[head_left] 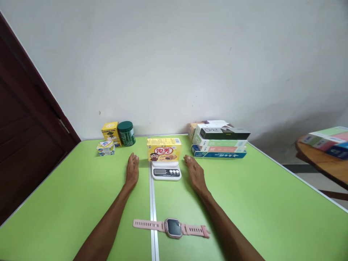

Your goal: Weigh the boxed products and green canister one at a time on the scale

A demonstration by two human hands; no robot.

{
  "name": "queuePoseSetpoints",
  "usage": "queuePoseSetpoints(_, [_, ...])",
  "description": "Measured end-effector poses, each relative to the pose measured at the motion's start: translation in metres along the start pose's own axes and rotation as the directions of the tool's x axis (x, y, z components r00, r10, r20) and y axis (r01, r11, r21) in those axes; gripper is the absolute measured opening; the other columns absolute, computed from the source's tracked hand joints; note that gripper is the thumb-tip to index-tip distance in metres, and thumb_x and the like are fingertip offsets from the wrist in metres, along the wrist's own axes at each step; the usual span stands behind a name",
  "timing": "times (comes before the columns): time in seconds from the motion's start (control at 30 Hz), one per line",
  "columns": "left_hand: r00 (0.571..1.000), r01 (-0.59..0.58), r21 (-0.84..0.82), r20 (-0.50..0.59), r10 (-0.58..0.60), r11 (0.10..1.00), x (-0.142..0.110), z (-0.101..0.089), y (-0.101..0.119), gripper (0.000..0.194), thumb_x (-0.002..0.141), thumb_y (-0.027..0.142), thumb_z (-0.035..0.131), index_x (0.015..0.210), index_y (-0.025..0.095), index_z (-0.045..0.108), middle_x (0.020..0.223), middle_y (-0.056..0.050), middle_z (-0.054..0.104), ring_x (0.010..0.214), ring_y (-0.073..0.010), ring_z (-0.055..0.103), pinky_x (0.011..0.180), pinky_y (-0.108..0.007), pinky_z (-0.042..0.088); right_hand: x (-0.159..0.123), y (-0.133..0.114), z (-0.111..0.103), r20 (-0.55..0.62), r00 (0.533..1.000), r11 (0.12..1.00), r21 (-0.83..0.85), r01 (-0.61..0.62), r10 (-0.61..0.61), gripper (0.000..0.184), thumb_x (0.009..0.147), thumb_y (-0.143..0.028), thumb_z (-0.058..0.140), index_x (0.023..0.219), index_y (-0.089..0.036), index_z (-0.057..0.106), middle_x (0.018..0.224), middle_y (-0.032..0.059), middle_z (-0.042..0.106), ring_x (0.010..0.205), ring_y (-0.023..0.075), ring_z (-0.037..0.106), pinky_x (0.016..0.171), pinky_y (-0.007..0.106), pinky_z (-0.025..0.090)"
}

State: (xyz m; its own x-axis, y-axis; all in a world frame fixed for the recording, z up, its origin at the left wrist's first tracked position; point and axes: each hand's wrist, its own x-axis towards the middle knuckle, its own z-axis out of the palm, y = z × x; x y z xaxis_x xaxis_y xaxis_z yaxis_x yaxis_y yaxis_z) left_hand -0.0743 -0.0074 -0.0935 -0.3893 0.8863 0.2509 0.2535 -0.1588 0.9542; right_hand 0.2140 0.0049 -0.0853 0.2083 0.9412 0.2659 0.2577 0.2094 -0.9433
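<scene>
A yellow snack box (163, 151) stands upright on a white digital kitchen scale (166, 172) at the middle of the green table. To the left of the scale, my left hand (132, 170) rests on its side, palm inward, holding nothing. My right hand (196, 173) lies likewise on the right, close to the scale but apart from it. Both hands are open, with fingers pointing forward and partly foreshortened. Nearer to me, between my forearms, a smartwatch (173, 228) with a pink strap lies face up. The scale's display is too small to read.
At the back left stand a yellow box (111, 132), a small yellow-and-white box (106, 148) and a dark green jar (126, 134). Several stacked boxes (221, 143) sit at the back right. A wooden stool (312, 154) beside the table bears more boxes (330, 139).
</scene>
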Motion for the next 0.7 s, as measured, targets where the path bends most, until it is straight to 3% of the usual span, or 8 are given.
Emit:
queuePoseSetpoints(0.13, [0.991,-0.131,0.148,0.021,0.129,0.98,-0.011,0.011,0.022,0.084,0.097,0.071,0.048,0.162,0.02,0.032,0.17,-0.018,0.032,0.16,-0.0302,0.031,0.133,-0.048,0.022,0.0,-0.009,0.009,-0.013,1.0,0.999,-0.024,0.024,-0.024,0.099,0.09,-0.088,0.04,0.151,-0.012,0.056,0.159,0.0216,0.052,0.151,0.0358,0.044,0.128,0.055,0.029])
queuePoseSetpoints(0.2, [0.982,-0.181,0.154,0.079,0.171,0.971,-0.014,0.021,0.037,0.086,0.097,0.069,0.049,0.164,0.02,0.027,0.172,-0.017,0.028,0.164,-0.0295,0.022,0.134,-0.048,0.016,-0.001,-0.018,0.018,0.019,0.999,1.0,-0.009,0.03,-0.03,0.101,0.088,-0.088,0.043,0.157,-0.013,0.048,0.164,0.0201,0.045,0.156,0.035,0.036,0.13,0.055,0.024])
queuePoseSetpoints(0.37, [0.954,-0.202,0.062,0.236,0.183,0.977,-0.023,0.045,0.08,0.085,0.099,0.065,0.051,0.165,0.02,0.025,0.168,-0.018,0.034,0.159,-0.0314,0.032,0.132,-0.05,0.023,-0.007,-0.049,0.026,0.103,0.99,0.991,0.103,0.087,-0.098,0.081,0.097,-0.075,0.044,0.156,-0.02,0.048,0.158,0.0159,0.053,0.147,0.0324,0.048,0.125,0.052,0.035])
queuePoseSetpoints(0.43, [0.94,-0.24,0.036,0.257,0.223,0.97,-0.032,0.052,0.096,0.083,0.099,0.062,0.053,0.166,0.022,0.024,0.17,-0.017,0.031,0.16,-0.0316,0.029,0.133,-0.051,0.022,-0.009,-0.059,0.013,0.104,0.987,0.985,0.134,0.108,-0.122,0.074,0.099,-0.072,0.045,0.153,-0.022,0.05,0.155,0.014,0.057,0.142,0.0314,0.053,0.122,0.05,0.039])
queuePoseSetpoints(0.53, [0.891,-0.309,-0.003,0.348,0.291,0.951,-0.052,0.07,0.115,0.085,0.1,0.06,0.055,0.167,0.024,0.018,0.173,-0.015,0.023,0.163,-0.0308,0.022,0.134,-0.05,0.018,-0.013,-0.064,-0.026,0.035,0.991,0.984,0.124,0.128,-0.133,0.07,0.099,-0.07,0.046,0.15,-0.023,0.052,0.152,0.0132,0.06,0.138,0.0307,0.056,0.119,0.047,0.042])
queuePoseSetpoints(0.6, [0.847,-0.32,-0.034,0.438,0.302,0.947,-0.069,0.092,0.122,0.089,0.099,0.06,0.056,0.168,0.024,0.013,0.175,-0.015,0.018,0.164,-0.0312,0.017,0.135,-0.05,0.016,-0.014,-0.06,-0.06,-0.045,0.994,0.99,0.098,0.106,-0.102,0.07,0.098,-0.071,0.048,0.149,-0.023,0.052,0.15,0.0138,0.061,0.135,0.032,0.059,0.116,0.048,0.045])
queuePoseSetpoints(0.7, [0.789,-0.273,-0.066,0.556,0.263,0.96,-0.09,0.14,0.124,0.097,0.096,0.063,0.059,0.169,0.023,0.009,0.177,-0.016,0.012,0.166,-0.0331,0.01,0.135,-0.05,0.014,-0.014,-0.039,-0.11,-0.134,0.99,0.997,0.065,0.041,-0.032,0.07,0.094,-0.072,0.054,0.146,-0.025,0.052,0.15,0.0136,0.062,0.131,0.034,0.062,0.112,0.05,0.049])
